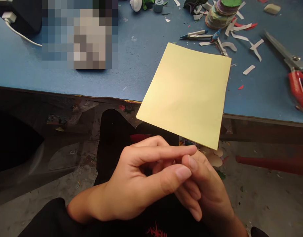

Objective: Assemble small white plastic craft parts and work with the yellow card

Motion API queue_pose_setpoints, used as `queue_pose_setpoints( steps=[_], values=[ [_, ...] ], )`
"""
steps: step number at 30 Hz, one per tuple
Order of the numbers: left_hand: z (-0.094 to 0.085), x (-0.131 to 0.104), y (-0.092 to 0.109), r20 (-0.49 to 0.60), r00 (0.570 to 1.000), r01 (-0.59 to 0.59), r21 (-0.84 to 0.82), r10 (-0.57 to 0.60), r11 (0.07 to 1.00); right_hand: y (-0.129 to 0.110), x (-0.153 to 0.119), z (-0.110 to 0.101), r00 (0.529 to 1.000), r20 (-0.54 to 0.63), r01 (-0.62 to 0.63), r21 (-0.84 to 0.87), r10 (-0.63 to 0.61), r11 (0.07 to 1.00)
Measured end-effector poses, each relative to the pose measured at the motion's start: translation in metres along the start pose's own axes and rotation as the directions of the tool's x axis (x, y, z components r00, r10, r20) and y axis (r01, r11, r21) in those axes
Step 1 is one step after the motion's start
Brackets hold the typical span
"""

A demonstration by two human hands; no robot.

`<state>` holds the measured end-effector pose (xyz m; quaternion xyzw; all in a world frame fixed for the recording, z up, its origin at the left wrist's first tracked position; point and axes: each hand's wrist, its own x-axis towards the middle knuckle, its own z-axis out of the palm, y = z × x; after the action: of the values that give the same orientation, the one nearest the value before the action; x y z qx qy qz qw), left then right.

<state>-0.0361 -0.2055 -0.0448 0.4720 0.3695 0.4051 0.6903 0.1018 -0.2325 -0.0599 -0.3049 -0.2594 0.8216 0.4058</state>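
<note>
Over my lap, my left hand (pixel 141 177) and my right hand (pixel 209 186) rest against each other. The left index finger is stretched out and its thumb lies apart from it, with both tips touching the right hand. Loosely bent right fingers pass below the left thumb. Nothing shows in either hand, though the space between the palms is partly hidden. Just beyond my hands is a pale yellow square of paper (pixel 188 92). It lies on the blue table (pixel 134 59), and its near part juts out past the table edge.
Red-handled scissors (pixel 295 69) lie at the right. Behind the paper are a blue-tipped tool (pixel 210 36), white paper strips (pixel 248 69) and a paint-stained jar (pixel 219 14). A black box (pixel 20 16) with a white cable stands at the far left, beside a blurred-out patch.
</note>
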Motion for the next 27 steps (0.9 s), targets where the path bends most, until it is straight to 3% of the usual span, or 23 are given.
queue_pose_setpoints(
  steps=[7,12,15,17,19,21,23,25,27],
  values=[
    [-0.002,0.002,-0.001,-0.065,0.998,-0.01,0.06,0.014,0.998,-0.002,0.004,0.012,0.997,0.077,-0.019,0.248,0.0,0.969],
    [-0.002,0.001,0.0,-0.058,0.998,0.04,0.051,-0.037,0.998,-0.001,0.005,0.012,0.961,0.275,-0.1,0.414,-0.019,0.905],
    [-0.002,0.0,0.001,-0.043,0.999,0.028,0.045,-0.026,0.999,-0.001,0.004,0.009,0.982,0.185,-0.035,0.32,-0.027,0.947],
    [-0.003,-0.002,0.0,-0.003,1.0,-0.004,0.021,0.004,1.0,-0.001,0.003,0.007,0.995,0.017,0.097,0.085,-0.099,0.992],
    [-0.004,-0.004,-0.002,0.049,0.999,-0.015,0.002,0.015,1.0,-0.001,0.003,0.006,0.935,-0.151,0.284,-0.222,-0.32,0.933],
    [-0.006,-0.007,-0.004,0.074,0.997,-0.031,-0.005,0.031,1.0,-0.001,0.003,0.005,0.783,-0.237,0.407,-0.504,-0.575,0.762],
    [-0.007,-0.008,-0.005,0.068,0.996,-0.058,0.003,0.057,0.998,-0.001,0.002,0.005,0.657,-0.23,0.411,-0.688,-0.717,0.598],
    [-0.007,-0.007,-0.006,0.046,0.996,-0.079,0.013,0.078,0.997,0.0,0.0,0.005,0.623,-0.191,0.39,-0.764,-0.759,0.513],
    [-0.007,-0.007,-0.006,0.032,0.996,-0.087,0.025,0.086,0.996,0.001,-0.001,0.005,0.629,-0.161,0.395,-0.777,-0.761,0.49]
  ],
)
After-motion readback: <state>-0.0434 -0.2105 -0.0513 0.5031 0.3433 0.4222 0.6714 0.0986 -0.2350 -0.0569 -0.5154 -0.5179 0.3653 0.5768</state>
